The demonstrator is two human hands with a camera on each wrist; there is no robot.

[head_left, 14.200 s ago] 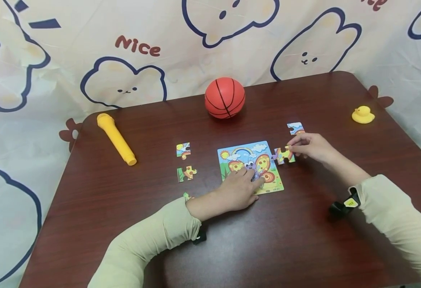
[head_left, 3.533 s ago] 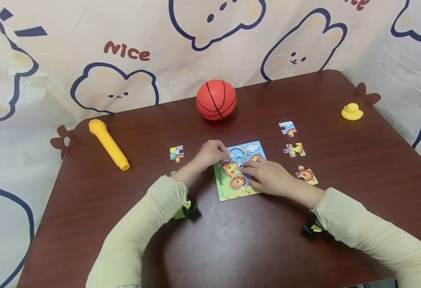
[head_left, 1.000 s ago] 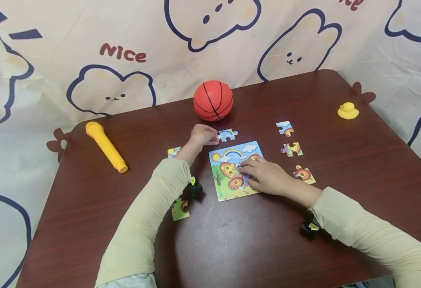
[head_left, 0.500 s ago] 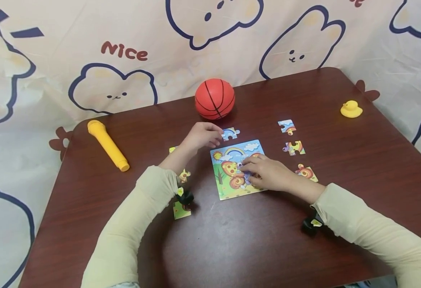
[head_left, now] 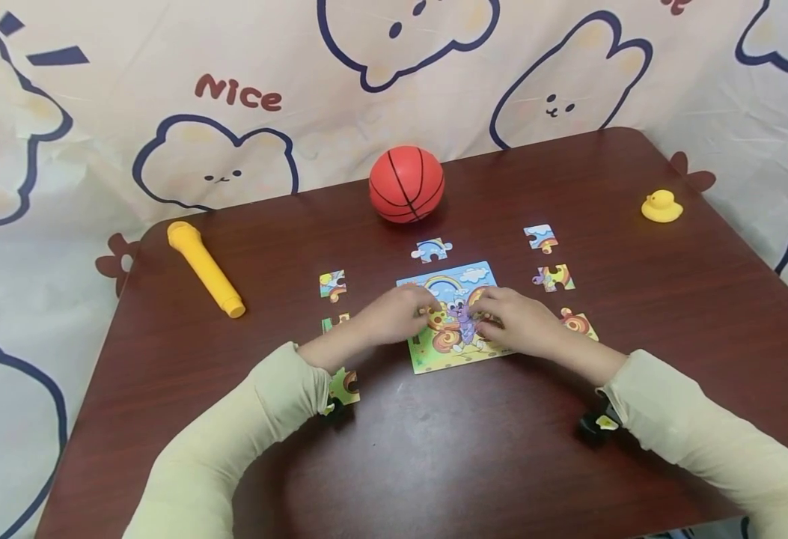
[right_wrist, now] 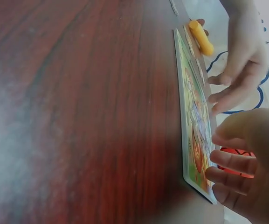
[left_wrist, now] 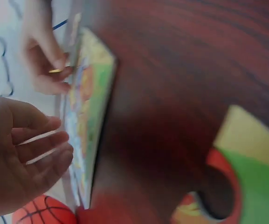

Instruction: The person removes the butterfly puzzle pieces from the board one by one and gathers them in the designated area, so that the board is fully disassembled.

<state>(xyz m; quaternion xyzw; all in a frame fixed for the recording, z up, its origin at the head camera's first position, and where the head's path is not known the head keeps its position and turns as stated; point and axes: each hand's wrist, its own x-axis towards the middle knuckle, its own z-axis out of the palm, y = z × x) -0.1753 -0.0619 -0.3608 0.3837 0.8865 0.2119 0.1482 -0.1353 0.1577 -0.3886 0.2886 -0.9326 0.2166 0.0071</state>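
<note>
A square butterfly jigsaw puzzle board point(head_left: 457, 359) lies mid-table, its picture partly covered by both hands. My left hand point(head_left: 400, 313) hovers over its left side with loosely bent fingers; the left wrist view shows nothing in that hand point(left_wrist: 27, 154). Over the right side is my right hand point(head_left: 518, 322), its fingers relaxed and near the board's surface; in the right wrist view its fingertips overlap the board's edge point(right_wrist: 183, 121). A rainbow puzzle piece point(head_left: 427, 247) lies just behind the board.
Loose puzzle pieces flank the board: a sun piece point(head_left: 333, 283) and a green piece point(head_left: 345, 385) left, a cloud piece point(head_left: 540, 236), a yellow-purple piece point(head_left: 557, 277) and a swirl piece point(head_left: 578, 323) right. Farther out are a red basketball point(head_left: 407, 185), yellow toy microphone point(head_left: 206, 269) and rubber duck point(head_left: 662, 206).
My left hand carried the rainbow piece off the board, let go of it behind the board, and came back over the left side. Earlier, my right hand handled pieces at right; lately it stays over the board.
</note>
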